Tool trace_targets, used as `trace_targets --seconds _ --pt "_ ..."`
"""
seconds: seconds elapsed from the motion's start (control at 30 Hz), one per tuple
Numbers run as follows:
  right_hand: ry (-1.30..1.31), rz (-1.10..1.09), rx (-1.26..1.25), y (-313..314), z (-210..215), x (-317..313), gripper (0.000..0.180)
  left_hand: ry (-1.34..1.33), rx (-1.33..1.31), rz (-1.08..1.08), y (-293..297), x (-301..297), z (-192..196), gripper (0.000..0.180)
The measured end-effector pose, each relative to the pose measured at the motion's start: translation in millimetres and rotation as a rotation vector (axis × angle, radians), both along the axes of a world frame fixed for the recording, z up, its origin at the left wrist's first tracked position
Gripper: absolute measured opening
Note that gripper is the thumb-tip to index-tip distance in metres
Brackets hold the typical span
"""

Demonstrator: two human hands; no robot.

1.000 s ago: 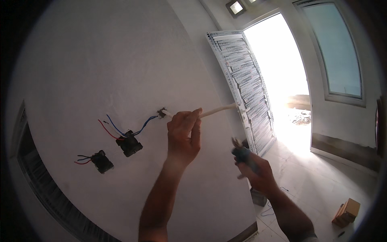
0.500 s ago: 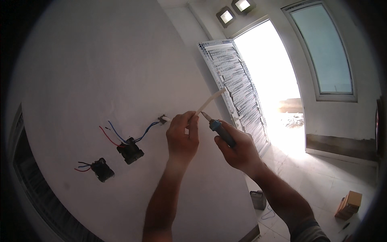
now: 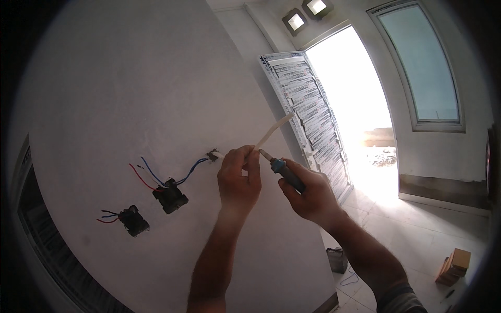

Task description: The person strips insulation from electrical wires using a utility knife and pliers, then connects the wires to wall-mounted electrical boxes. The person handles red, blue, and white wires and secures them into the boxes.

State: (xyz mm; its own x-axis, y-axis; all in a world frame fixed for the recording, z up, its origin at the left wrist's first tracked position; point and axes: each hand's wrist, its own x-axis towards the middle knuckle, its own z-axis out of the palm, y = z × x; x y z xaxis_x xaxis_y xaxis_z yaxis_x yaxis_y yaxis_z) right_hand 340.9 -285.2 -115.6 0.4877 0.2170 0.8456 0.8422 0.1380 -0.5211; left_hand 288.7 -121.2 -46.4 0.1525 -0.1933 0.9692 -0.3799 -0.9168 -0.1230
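The left hand [image 3: 238, 180] is gripping the white cable [image 3: 271, 133] while the right hand [image 3: 308, 195] is clenching a screwdriver [image 3: 282, 169], whose tip is risking slipping onto the fingers [image 3: 254, 159].

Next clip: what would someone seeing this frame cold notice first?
Centre frame, the left hand pinches a white cable coming out of the wall, while the right hand points a blue-handled tool at it. To the left, two open wall boxes trail red and blue wires. At right, a sunlit doorway glares beside an open door.
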Motion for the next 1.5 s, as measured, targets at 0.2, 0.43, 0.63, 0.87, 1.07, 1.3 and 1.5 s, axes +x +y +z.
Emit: trace_targets --seconds 0.2,0.43,0.63,0.87,1.07,1.3,1.5 --pt "-0.019 -0.025 -0.02 2 -1 5 0.042 0.031 -0.013 0.02 -2 -4 0 0.01" --pt "-0.091 -0.119 -0.082 2 2 13 0.038 0.054 -0.022 0.052 1 -5 -1 0.011" --pt "-0.208 -0.107 -0.065 5 10 19 0.029 -0.039 -0.057 0.017 3 -8 -3 0.014" --pt "-0.262 -0.078 -0.013 6 21 23 0.036 -0.094 -0.055 0.046 3 -5 4 0.012" --pt "-0.304 -0.01 -0.002 16 24 26 0.054 0.007 -0.179 -0.026 1 -16 9 0.012" --pt "-0.356 -0.028 0.018 24 28 28 0.059 0.084 -0.224 -0.096 1 -24 12 0.021" --pt "-0.427 -0.092 0.007 28 29 35 0.062 0.144 -0.286 -0.16 10 -25 11 0.023"
